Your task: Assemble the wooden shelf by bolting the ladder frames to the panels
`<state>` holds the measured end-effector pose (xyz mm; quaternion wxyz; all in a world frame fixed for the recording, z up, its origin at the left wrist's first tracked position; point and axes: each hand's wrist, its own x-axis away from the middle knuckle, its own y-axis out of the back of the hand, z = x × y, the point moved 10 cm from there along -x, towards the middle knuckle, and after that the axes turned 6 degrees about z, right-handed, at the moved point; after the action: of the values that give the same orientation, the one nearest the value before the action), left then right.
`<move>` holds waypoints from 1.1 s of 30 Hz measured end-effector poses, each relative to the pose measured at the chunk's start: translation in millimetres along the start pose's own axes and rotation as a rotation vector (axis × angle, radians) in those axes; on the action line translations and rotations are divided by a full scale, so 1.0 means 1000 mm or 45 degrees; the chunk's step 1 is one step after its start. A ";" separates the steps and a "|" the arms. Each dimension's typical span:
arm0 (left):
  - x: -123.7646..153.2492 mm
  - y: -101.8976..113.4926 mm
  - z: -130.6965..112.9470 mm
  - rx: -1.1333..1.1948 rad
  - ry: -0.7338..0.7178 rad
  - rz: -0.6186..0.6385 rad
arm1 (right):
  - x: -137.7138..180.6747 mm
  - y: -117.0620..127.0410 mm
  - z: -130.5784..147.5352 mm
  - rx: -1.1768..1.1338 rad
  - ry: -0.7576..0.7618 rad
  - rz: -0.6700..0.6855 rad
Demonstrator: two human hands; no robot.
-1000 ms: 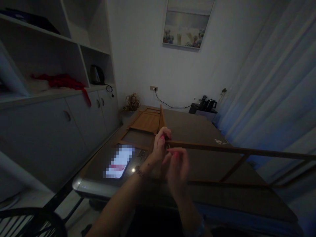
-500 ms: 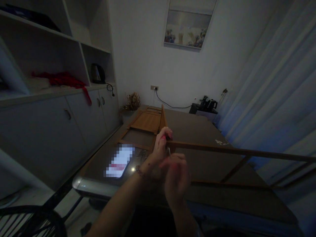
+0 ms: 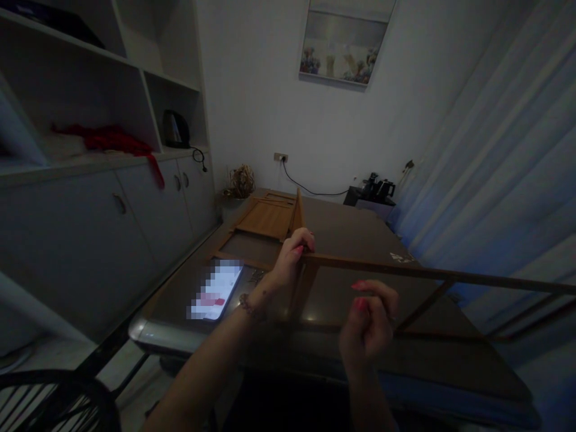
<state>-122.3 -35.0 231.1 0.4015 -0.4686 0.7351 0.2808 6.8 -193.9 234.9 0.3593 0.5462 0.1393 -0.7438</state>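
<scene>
The wooden frame [image 3: 405, 273] stands on edge on the table [image 3: 355, 231], in the same place as half a second ago. What has changed is at its near corner: the right hand [image 3: 366, 321], which was working there beside the other hand, has come away to the right and lower, and now hangs in front of the frame's open middle, touching nothing of it.

The frame's top rail runs long from that corner out to the right edge of the view, nearly level and dipping slightly rightward. A second side leads from the corner away from the person.

The left hand [image 3: 293, 253] reaches forward from a bent arm and is closed over the corner, fingers wrapped on the rail. The right hand is raised on an upright wrist, its fingers curled in and its thumb near the forefinger; whether it pinches anything small cannot be told.

A lit phone [image 3: 215, 289] lies on the table left of the left wrist, and a flat wooden panel [image 3: 266, 219] lies beyond it.
</scene>
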 end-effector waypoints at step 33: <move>-0.003 -0.011 -0.012 -0.178 0.018 0.236 | 0.143 -0.174 0.006 0.336 -0.131 1.288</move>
<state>-115.0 -47.8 240.1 0.3349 -0.4275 0.7567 0.3641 -137.8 -129.6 74.4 0.6080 0.5487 -0.2545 -0.5143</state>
